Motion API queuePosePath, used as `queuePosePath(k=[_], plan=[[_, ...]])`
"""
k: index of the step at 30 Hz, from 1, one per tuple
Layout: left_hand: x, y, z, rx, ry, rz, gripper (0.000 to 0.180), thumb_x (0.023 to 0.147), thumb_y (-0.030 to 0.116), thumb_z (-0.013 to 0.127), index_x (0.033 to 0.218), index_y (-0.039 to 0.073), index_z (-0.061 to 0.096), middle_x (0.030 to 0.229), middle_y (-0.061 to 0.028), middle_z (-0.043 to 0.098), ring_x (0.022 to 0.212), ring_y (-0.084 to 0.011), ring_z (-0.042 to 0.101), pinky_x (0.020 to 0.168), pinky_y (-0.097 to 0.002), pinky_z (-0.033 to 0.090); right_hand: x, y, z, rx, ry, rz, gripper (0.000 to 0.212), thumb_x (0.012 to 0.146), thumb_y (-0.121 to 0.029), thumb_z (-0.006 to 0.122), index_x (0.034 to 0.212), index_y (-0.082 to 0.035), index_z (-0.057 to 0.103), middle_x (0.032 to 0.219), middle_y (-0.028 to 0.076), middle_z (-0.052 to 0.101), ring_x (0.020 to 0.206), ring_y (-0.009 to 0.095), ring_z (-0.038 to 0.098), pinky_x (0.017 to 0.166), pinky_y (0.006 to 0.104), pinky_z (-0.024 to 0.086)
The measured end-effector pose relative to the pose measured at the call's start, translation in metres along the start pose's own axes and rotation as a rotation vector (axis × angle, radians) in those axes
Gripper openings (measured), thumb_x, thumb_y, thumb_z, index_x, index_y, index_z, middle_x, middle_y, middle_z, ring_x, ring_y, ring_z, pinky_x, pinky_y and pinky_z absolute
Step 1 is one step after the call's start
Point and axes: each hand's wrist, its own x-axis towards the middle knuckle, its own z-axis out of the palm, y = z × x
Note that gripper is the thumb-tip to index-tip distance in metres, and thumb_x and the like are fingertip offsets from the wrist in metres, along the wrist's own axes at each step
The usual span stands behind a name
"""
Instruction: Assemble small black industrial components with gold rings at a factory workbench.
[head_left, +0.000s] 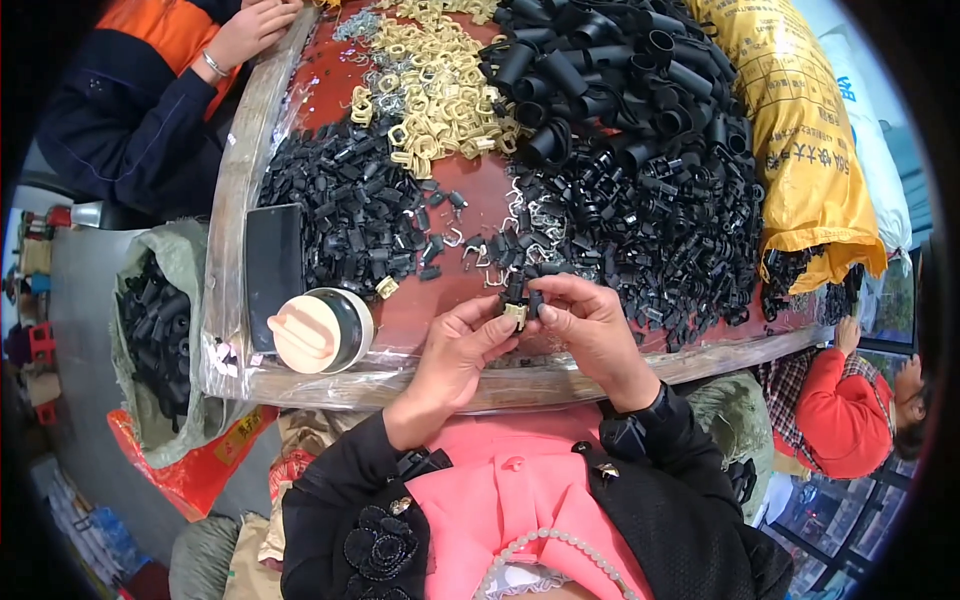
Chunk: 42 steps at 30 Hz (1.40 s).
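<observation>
Two hands are meeting above the desk (330, 385) edge: left hand (455, 355) pinching a cream clip (516, 314), right hand (590, 330) grasping a black part (534, 298). Joining seems underway; alignment needed.

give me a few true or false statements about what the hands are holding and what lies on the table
1. Both hands meet over the table's near edge. True: the left hand and right hand pinch one small assembly together.
2. The piece between the fingers is all black. False: a small cream clip is held against a black plastic part.
3. The pile of cream clips lies at the far side of the table. True.
4. The dark phone lies right of the hands. False: it lies to their left, by the table's left edge.
5. The yellow sack lies on the table's right side. True.
</observation>
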Motion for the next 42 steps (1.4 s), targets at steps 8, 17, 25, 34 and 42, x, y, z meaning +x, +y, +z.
queuePosePath(k=[8,17,25,34,42], plan=[[-0.011,-0.002,-0.002,-0.01,-0.008,0.015,0.024,0.081,0.011,0.056,0.103,0.002,0.054,0.094,-0.0055,0.059,0.081,-0.0128,0.058,0.074,-0.0249,0.048,-0.012,0.008,0.019,-0.088,0.044,-0.111,0.023,0.08,-0.004,0.056,0.102,0.001,0.054,0.078,0.002,0.054,0.068,0.007,0.053,0.056,0.0194,0.045],[-0.029,0.015,0.014,0.058,-0.026,0.046,0.023,0.083,0.016,0.054,0.101,0.003,0.056,0.091,-0.0024,0.059,0.082,-0.0087,0.056,0.073,-0.0213,0.046,-0.014,-0.009,0.035,-0.993,0.092,-0.619,0.026,0.07,-0.008,0.065,0.093,0.002,0.057,0.068,0.008,0.051,0.057,0.015,0.05,0.049,0.0253,0.04],[-0.044,0.03,0.012,0.091,-0.108,-0.053,0.025,0.086,0.022,0.049,0.101,0.003,0.054,0.09,-0.0015,0.058,0.08,-0.0075,0.055,0.071,-0.0206,0.045,-0.012,-0.024,0.048,-1.114,-0.008,-0.864,0.026,0.063,-0.011,0.069,0.086,-0.002,0.06,0.067,0.007,0.051,0.055,0.022,0.049,0.048,0.0309,0.04],[-0.053,0.047,-0.008,0.103,-0.155,-0.061,0.03,0.086,0.024,0.05,0.105,0.001,0.051,0.087,-0.0027,0.058,0.074,-0.0084,0.056,0.068,-0.0218,0.047,0.026,-0.075,0.064,-1.305,-0.008,-0.862,0.019,0.063,-0.005,0.066,0.079,-0.003,0.057,0.069,0.009,0.052,0.063,0.025,0.05,0.057,0.0323,0.041],[-0.049,0.051,-0.018,0.132,-0.278,-0.05,0.035,0.085,0.024,0.051,0.11,0.0,0.046,0.087,-0.0041,0.058,0.076,-0.0086,0.056,0.069,-0.021,0.047,0.157,-0.136,0.025,-1.576,0.506,-0.96,0.04,0.068,-0.009,0.06,0.105,-0.001,0.047,0.1,0.015,0.048,0.091,0.031,0.046,0.077,0.0387,0.037]])
